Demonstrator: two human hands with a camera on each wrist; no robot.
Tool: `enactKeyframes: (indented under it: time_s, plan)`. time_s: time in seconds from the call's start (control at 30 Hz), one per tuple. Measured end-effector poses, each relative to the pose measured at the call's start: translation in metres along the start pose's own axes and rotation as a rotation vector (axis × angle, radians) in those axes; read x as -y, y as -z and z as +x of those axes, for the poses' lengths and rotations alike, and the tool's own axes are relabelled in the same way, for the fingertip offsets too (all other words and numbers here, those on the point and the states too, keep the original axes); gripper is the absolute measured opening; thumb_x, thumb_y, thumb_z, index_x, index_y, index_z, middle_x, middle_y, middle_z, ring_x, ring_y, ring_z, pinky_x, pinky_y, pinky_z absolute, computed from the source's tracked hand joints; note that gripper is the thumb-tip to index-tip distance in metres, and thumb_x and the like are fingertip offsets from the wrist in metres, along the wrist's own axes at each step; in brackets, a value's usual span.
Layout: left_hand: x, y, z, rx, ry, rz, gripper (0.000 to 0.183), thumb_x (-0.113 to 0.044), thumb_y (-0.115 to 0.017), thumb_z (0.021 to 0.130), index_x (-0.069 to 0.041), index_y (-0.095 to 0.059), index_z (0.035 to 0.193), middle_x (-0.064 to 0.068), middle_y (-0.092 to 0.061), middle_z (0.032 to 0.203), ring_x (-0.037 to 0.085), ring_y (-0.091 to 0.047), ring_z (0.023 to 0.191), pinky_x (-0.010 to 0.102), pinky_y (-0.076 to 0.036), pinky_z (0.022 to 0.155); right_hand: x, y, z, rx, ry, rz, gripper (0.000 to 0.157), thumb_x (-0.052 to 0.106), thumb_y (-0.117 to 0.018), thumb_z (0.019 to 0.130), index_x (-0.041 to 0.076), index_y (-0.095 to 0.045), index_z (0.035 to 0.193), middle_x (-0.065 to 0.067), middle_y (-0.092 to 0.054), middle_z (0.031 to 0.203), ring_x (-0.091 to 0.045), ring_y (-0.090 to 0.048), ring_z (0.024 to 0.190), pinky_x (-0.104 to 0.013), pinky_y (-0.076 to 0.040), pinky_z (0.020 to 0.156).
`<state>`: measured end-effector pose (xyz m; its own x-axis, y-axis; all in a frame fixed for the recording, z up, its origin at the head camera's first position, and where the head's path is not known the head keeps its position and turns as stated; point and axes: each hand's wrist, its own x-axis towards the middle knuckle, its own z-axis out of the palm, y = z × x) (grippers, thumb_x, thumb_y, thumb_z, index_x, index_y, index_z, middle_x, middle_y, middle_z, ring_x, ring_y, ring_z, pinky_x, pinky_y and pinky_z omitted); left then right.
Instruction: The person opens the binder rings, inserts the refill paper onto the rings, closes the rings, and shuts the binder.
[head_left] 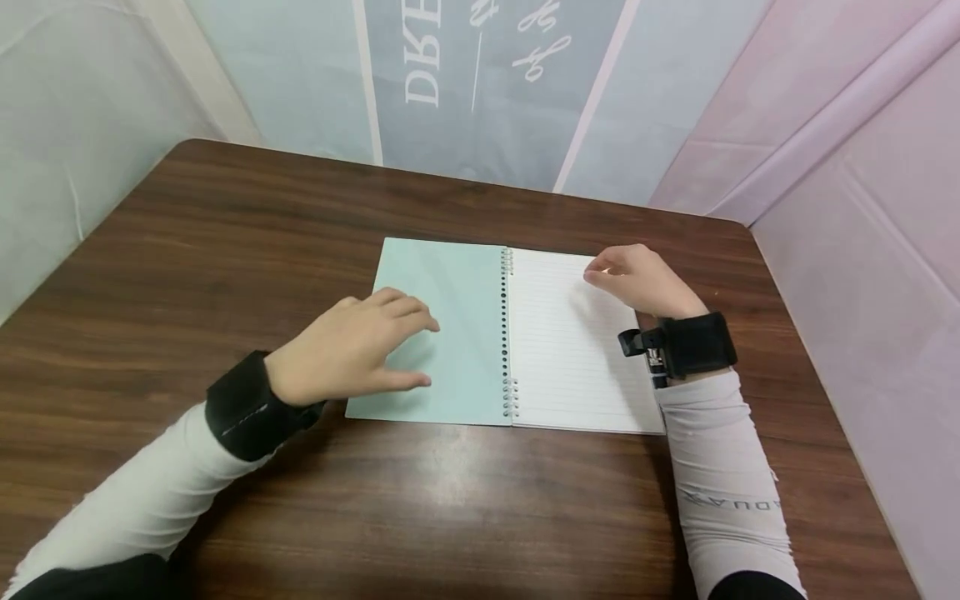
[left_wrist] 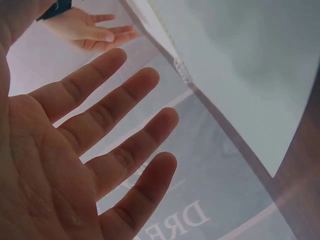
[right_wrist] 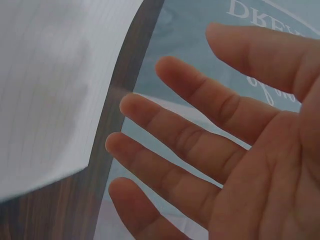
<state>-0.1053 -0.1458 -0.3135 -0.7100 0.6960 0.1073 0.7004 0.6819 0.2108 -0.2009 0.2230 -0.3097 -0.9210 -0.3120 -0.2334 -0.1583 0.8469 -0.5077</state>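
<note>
A spiral notebook lies open on the table, its mint-green cover (head_left: 457,333) on the left and a white lined page (head_left: 570,350) on the right. The wire binding (head_left: 507,333) runs between them. Over the cover's left part hovers my left hand (head_left: 352,346), thumb and fingers spread and holding nothing. My right hand (head_left: 641,279) is above the page's upper right corner, and in the right wrist view its fingers (right_wrist: 185,135) are apart and relaxed, with nothing between them. Shadows from both hands fall on the notebook.
The dark wood-grain table (head_left: 442,517) extends around the notebook on all sides. A printed fabric backdrop (head_left: 495,100) with white lettering hangs behind the far edge. Pale fabric (head_left: 870,250) stands along the right side. Each wrist wears a black strap (head_left: 697,343).
</note>
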Motion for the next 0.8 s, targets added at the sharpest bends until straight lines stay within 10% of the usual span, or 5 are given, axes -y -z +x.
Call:
enactKeyframes:
  time_s: [0.8]
  plan:
    - [-0.036, -0.032, -0.021, 0.012, 0.064, 0.163, 0.066, -0.062, -0.076, 0.075, -0.013, -0.063, 0.117, 0.001, -0.067, 0.106, 0.023, -0.061, 0.087, 0.035, -0.051, 0.060, -0.025, -0.010, -0.023, 0.095, -0.001, -0.076, 0.053, 0.029, -0.052, 0.104, -0.005, -0.047, 0.143, -0.032, -0.049, 0.142, -0.044, -0.049, 0.129, -0.061, -0.041, 0.102]
